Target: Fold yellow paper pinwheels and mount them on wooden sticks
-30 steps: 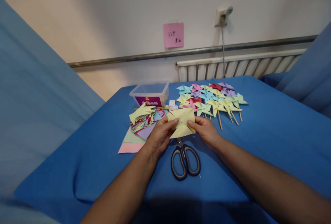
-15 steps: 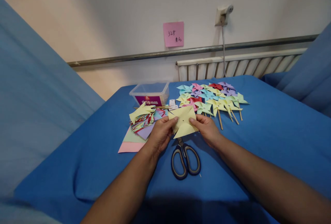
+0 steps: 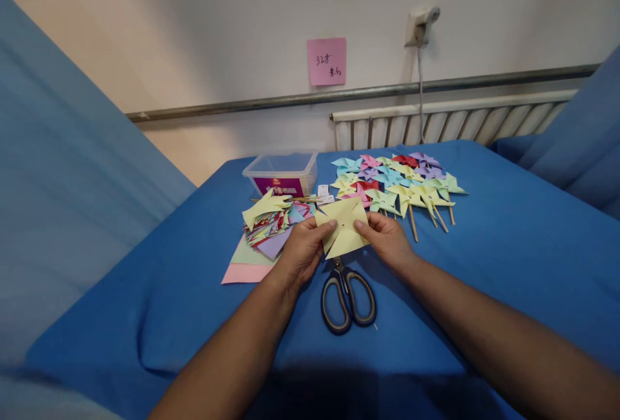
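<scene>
Pinching the pale yellow paper (image 3: pixel 345 236) from opposite sides, the left hand (image 3: pixel 303 247) and the right hand (image 3: pixel 390 239) stay apart, each thumb pressing on its face. The paper is squarish and nearly flat, with slits running from the corners toward the middle, where one small dark dot is seen. It is above the blue cloth (image 3: pixel 194 304), hiding the blades of the scissors (image 3: pixel 347 300).

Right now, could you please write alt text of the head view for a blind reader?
A person's left hand and right hand hold a pale yellow paper square, slit toward its middle, over scissors lying on a blue cloth. Behind, stacked coloured paper and a clear plastic box are at left, paper pinwheels on sticks at right.
</scene>
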### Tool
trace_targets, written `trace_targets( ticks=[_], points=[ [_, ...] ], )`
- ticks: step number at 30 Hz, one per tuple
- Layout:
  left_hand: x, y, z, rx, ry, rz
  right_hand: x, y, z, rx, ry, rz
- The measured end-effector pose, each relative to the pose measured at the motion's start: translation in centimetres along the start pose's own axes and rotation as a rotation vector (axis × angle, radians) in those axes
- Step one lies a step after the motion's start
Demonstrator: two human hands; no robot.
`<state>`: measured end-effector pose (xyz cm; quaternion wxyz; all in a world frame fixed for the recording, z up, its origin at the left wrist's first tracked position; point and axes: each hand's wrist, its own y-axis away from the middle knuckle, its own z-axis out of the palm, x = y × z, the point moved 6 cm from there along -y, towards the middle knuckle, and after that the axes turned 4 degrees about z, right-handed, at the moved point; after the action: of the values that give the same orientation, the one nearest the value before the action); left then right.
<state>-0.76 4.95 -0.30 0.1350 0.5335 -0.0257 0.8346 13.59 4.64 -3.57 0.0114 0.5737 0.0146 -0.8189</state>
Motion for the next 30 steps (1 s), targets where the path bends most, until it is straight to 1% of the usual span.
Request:
trace_targets(
  ticks=[2, 3, 6, 7, 8, 10, 11, 14, 18, 21, 26, 30],
  points=[
    [0.0, -0.1, -0.1, 0.01, 0.02, 0.002, -0.4, 0.0, -0.2, 0.035, 0.039, -0.081],
    [0.0, -0.2, -0.1, 0.02, 0.032, 0.006, -0.7, 0.1, -0.4, 0.075, 0.077, -0.138],
    [0.2, -0.5, -0.5, 0.071, 0.065, 0.02, -2.4, 1.0, -1.0, 0.21, 0.29, -0.35],
    [0.2, -0.6, -0.6, 0.091, 0.077, 0.022, -3.0, 1.4, -0.9, 0.227, 0.382, -0.429],
    [0.2, -0.7, -0.8, 0.106, 0.093, 0.025, -3.5, 1.9, -0.5, 0.219, 0.478, -0.507],
    [0.2, -0.8, -0.9, 0.111, 0.129, 0.031, -4.2, 2.8, 0.7, 0.147, 0.666, -0.64],
    [0.2, -0.9, -0.9, 0.105, 0.149, 0.032, -4.3, 3.2, 1.4, 0.104, 0.752, -0.683],
    [0.1, -1.2, -1.1, 0.093, 0.195, 0.034, -3.8, 3.7, 2.9, 0.035, 0.953, -0.721],
    [-0.4, -1.5, -1.4, 0.097, 0.243, -0.006, -3.5, 3.5, 3.5, 0.07, 1.069, -0.753],
    [-0.6, -1.5, -1.3, 0.091, 0.273, -0.031, -3.7, 3.3, 3.4, 0.091, 1.097, -0.795],
    [-0.3, -1.2, -0.6, 0.056, 0.277, -0.032, -4.0, 3.4, 3.2, 0.08, 1.095, -0.857],
    [0.0, -0.9, -0.7, 0.061, 0.237, -0.022, -4.2, 3.4, 3.0, 0.079, 1.056, -0.861]
  ],
)
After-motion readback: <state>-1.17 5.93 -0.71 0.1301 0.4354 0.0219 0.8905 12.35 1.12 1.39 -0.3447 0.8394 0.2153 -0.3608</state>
